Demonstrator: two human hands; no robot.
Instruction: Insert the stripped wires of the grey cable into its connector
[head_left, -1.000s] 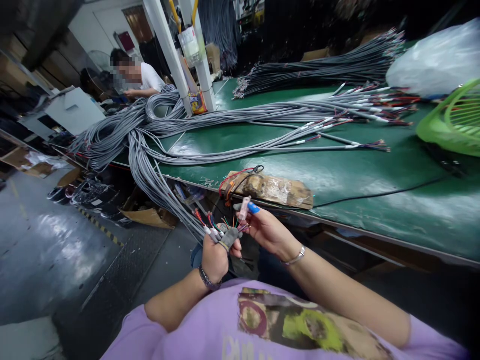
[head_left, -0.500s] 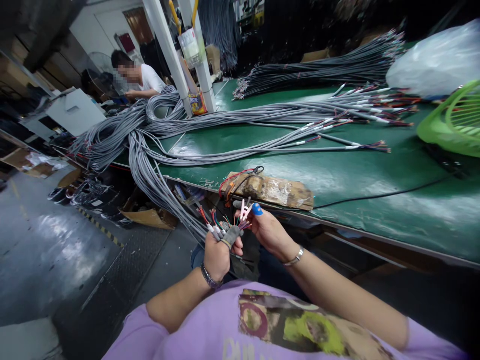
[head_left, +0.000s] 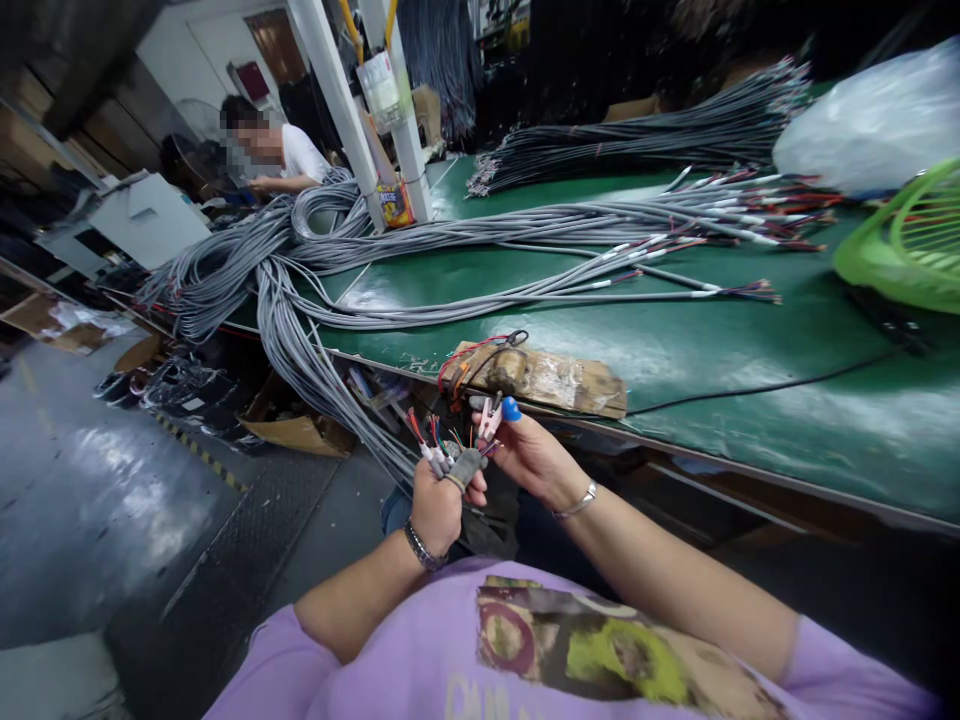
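Note:
My left hand [head_left: 439, 510] is closed around the ends of several grey cables [head_left: 360, 425], a grey cover on its thumb. Coloured wires [head_left: 433, 432], bared from white-banded ends, fan out above its fingers. My right hand [head_left: 536, 452], with a blue cover on one fingertip, pinches a small pale pink clip-like tool [head_left: 490, 418] just above the left thumb. The tool's tip is close to the thin wires at the left thumb; whether it grips one is too small to tell.
A wooden block [head_left: 555, 380] with a red and a black lead lies at the edge of the green table [head_left: 750, 400]. Grey cable bundles [head_left: 450, 235] stretch across it. A green fan [head_left: 907, 240] and plastic bag [head_left: 877, 120] are at right. A co-worker [head_left: 296, 155] is behind.
My right hand has moved slightly left and down, and the pink tool has turned a little, its arms looking closer together. My left hand stays almost in place with the cables.

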